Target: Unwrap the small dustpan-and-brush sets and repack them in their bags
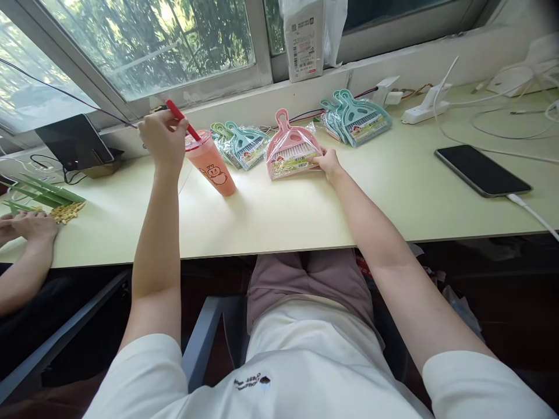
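My right hand (331, 164) grips the lower right corner of a pink mini dustpan and brush set (293, 145) in clear plastic wrap. The set leans back on the table, its handle pointing away from me. My left hand (163, 139) is raised beside a cup of orange-pink drink (213, 166). Its fingers are curled close to the cup's red straw (183, 120); what they hold, if anything, is hidden. Behind the cup lie wrapped green and teal dustpan sets (247, 142). More teal sets (358, 119) are stacked to the right of the pink one.
A phone (483, 169) charges at the right, near a white power strip (425, 105) and loose cables. At the left, another person's hands (30, 224) rest by green leaves (48, 191) and small yellow pieces (66, 212). A dark tablet (74, 142) stands behind. A box (304, 46) sits on the sill.
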Available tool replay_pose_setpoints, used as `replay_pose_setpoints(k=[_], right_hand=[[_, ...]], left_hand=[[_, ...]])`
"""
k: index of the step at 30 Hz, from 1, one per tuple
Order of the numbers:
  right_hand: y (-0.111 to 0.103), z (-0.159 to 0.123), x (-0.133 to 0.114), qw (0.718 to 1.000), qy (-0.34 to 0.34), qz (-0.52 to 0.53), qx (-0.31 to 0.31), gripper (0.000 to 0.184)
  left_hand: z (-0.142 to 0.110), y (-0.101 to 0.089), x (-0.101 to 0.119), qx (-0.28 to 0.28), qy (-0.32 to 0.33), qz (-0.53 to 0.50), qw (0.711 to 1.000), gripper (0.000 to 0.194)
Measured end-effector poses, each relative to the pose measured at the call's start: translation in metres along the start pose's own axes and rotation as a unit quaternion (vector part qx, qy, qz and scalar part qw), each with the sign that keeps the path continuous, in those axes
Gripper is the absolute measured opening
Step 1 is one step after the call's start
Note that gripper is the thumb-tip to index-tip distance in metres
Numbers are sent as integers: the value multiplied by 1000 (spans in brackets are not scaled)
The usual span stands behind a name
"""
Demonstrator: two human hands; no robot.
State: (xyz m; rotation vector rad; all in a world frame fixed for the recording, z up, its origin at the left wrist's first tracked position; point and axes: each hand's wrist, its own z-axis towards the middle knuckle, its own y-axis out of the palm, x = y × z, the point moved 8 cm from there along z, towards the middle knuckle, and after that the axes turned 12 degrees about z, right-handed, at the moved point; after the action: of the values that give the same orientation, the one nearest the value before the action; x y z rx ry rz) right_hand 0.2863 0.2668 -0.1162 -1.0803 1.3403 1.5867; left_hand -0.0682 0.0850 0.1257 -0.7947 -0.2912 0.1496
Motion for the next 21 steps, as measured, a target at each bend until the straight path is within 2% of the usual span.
replay_pose_setpoints(k=[3,7,10,13,16,18,21], right_hand=[[1,-1,-1,1000,-3,-2,-1,47],[3,-4,-4,1000,2,-4,1,47],[4,-7,-6,1000,3,3,3,46],[4,-7,-6,1000,1,5,1,44],[3,-5,-5,1000,2,1,2,40],[3,-5,-4,1000,2,-3,2,38],[3,-5,-5,1000,2,-4,3,39]], left_hand=[[-12,-3,21,-14,18,121,992,24],[-15,0,31,-42,9,181,983,28],[-8,-3,21,-34,-24,162,986,28],[0,0,5,-45,-48,63,996,33],[2,5,-4,-50,-43,-37,997,35],[-1,5,-3,-28,-37,-39,998,32],[-10,1,7,8,-32,49,998,26]])
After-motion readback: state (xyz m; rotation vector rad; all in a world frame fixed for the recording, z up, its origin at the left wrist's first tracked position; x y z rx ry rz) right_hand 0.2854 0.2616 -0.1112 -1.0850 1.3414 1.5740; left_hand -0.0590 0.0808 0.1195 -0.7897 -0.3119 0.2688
